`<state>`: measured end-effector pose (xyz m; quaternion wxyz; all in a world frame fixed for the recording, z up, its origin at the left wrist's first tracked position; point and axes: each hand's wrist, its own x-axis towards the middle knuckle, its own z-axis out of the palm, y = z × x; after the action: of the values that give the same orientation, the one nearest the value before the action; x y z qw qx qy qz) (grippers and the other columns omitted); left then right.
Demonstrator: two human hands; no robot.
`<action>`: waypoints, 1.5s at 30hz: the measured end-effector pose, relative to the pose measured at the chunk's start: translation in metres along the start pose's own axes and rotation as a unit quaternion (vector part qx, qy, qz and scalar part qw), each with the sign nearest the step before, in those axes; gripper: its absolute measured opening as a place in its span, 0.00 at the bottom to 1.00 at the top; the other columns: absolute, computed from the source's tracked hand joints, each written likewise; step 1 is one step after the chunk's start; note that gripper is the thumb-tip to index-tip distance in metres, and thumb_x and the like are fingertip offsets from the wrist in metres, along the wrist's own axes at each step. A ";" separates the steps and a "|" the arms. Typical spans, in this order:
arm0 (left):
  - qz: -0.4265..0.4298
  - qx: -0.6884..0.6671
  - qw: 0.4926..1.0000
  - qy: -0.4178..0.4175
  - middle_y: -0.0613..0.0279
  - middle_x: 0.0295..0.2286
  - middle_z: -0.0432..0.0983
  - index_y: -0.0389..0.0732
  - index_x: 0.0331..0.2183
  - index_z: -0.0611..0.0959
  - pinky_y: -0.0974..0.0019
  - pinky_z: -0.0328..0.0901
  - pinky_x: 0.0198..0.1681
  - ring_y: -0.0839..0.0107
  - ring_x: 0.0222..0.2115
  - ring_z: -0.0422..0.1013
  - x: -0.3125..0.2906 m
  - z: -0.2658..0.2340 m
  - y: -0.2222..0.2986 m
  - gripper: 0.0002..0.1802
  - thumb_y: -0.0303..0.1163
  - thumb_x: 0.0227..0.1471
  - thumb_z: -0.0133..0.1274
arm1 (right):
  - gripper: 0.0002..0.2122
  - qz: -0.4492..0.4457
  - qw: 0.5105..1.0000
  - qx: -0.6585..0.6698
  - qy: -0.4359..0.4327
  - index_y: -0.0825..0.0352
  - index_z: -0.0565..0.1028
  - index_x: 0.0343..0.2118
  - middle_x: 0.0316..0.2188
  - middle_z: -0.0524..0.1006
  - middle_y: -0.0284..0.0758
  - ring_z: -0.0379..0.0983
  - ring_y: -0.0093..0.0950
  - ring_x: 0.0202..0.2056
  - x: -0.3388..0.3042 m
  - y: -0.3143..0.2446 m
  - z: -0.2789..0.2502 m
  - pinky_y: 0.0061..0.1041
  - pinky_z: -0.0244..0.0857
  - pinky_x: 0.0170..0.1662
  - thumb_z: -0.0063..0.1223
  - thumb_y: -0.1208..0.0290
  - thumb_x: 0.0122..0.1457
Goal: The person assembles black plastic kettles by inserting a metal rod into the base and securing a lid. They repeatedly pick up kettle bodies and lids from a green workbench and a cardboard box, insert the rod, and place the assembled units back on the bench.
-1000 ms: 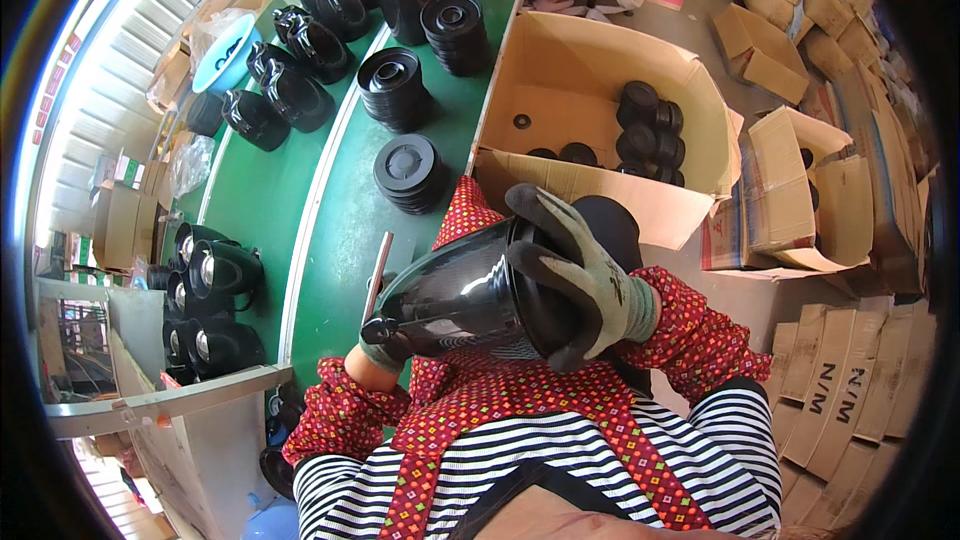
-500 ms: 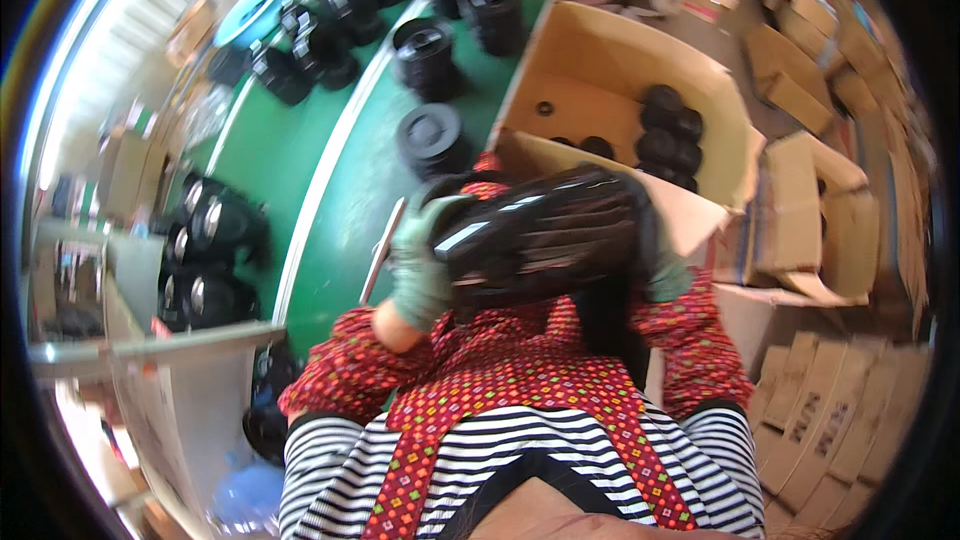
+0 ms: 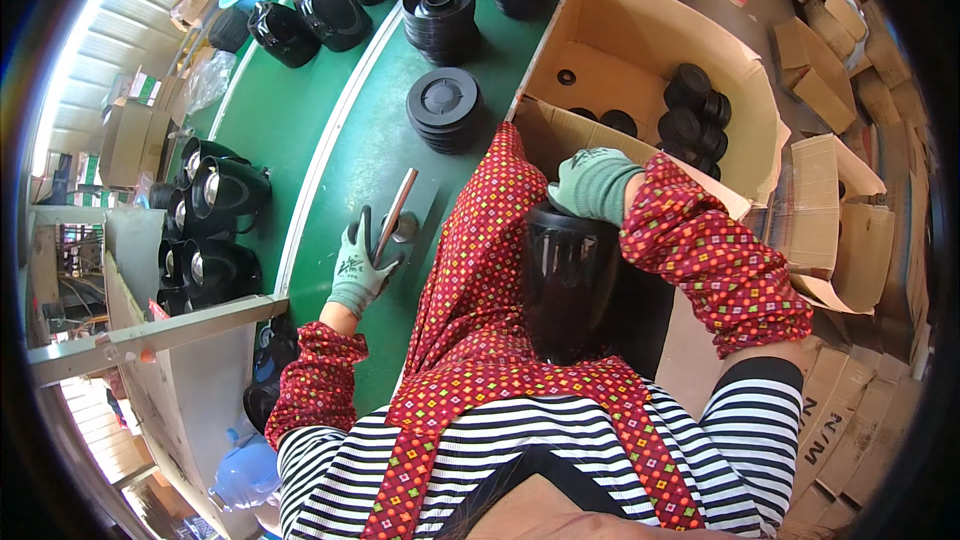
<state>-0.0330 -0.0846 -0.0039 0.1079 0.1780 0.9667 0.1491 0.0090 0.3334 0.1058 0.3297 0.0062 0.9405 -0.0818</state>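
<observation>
- The left hand [image 3: 360,268], in a pale green knit glove with dark fingertips, is at a thin, flat bar [image 3: 397,212]; thumb and fingers stand apart around its lower end, and whether they press on it I cannot tell.
- The right hand [image 3: 595,185], gloved in the same ribbed knit, is curled tight over the top of a black jug [image 3: 565,285], holding it there (some fingertips are hidden).
- That jug, smooth, glossy and rounded, stands roughly upright in front of the person's body, against the red patterned cloth apron [image 3: 480,240].
- On the smooth green table [image 3: 362,155], beyond the bar, sits a stack of round black lids [image 3: 445,108], ridged along its side.
- Farther up are shiny black jugs [image 3: 330,15]; at the left, others show silvery round parts [image 3: 200,268].
- To the right, a brown cardboard box [image 3: 655,25] holds dark round pieces [image 3: 690,125].
</observation>
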 end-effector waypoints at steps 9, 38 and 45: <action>-0.056 -0.409 0.909 -0.060 0.64 0.42 0.79 0.37 0.69 0.68 0.73 0.67 0.32 0.80 0.27 0.66 0.008 -0.076 0.090 0.35 0.19 0.62 0.54 | 0.17 -0.166 0.923 0.094 0.333 0.59 0.78 0.54 0.57 0.75 0.46 0.70 0.48 0.59 -0.009 -0.006 -0.003 0.50 0.61 0.63 0.54 0.61 0.64; 0.499 -0.418 0.736 -0.186 0.56 0.32 0.75 0.44 0.31 0.85 0.47 0.65 0.46 0.51 0.37 0.73 0.091 -0.072 0.294 0.11 0.40 0.47 0.61 | 0.12 -0.389 0.738 0.404 0.376 0.69 0.75 0.48 0.47 0.75 0.45 0.70 0.47 0.53 0.043 0.046 0.076 0.46 0.60 0.64 0.54 0.69 0.66; 0.384 -0.540 0.689 -0.295 0.38 0.48 0.78 0.31 0.33 0.88 0.38 0.65 0.58 0.42 0.47 0.77 0.110 -0.086 0.232 0.26 0.46 0.68 0.49 | 0.26 -0.266 0.875 0.258 0.311 0.64 0.77 0.45 0.39 0.76 0.40 0.72 0.44 0.44 -0.015 0.054 0.025 0.43 0.63 0.53 0.69 0.49 0.51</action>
<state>-0.0833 0.1421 0.1346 0.3980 0.4791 0.4855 0.6135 0.0397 0.3837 0.0873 -0.0273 -0.1341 0.9062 -0.4000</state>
